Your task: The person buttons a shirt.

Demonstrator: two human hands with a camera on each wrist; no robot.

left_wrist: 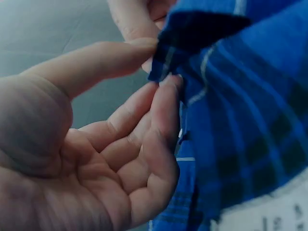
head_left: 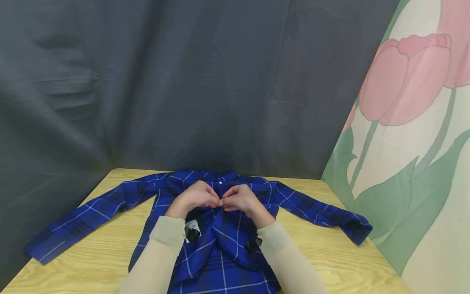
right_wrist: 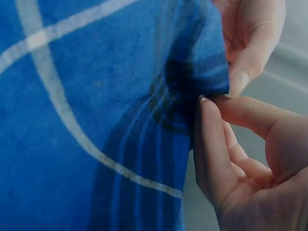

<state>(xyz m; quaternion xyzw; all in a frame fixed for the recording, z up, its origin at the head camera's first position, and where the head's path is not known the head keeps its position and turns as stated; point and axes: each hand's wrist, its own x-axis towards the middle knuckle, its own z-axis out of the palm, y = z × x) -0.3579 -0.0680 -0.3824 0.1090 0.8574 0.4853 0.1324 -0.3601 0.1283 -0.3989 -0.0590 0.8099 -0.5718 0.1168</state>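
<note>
A blue plaid button-up shirt (head_left: 238,232) lies front up with its collar at the far side and both sleeves spread. My left hand (head_left: 198,195) pinches the edge of the front placket between thumb and fingers, below a white button (head_left: 220,182). From the other side my right hand (head_left: 240,200) pinches the same stretch of placket, and the fingertips of the two hands meet there. In the left wrist view the dark shirt edge (left_wrist: 166,53) is folded at the fingertips. Whatever button or hole lies between the fingers is hidden.
The shirt covers much of a light wooden table (head_left: 330,261). A white label (head_left: 193,228) shows inside the shirt near the left wrist. Behind the table hangs a dark curtain (head_left: 205,90); a tulip-painted wall (head_left: 415,163) stands at the right.
</note>
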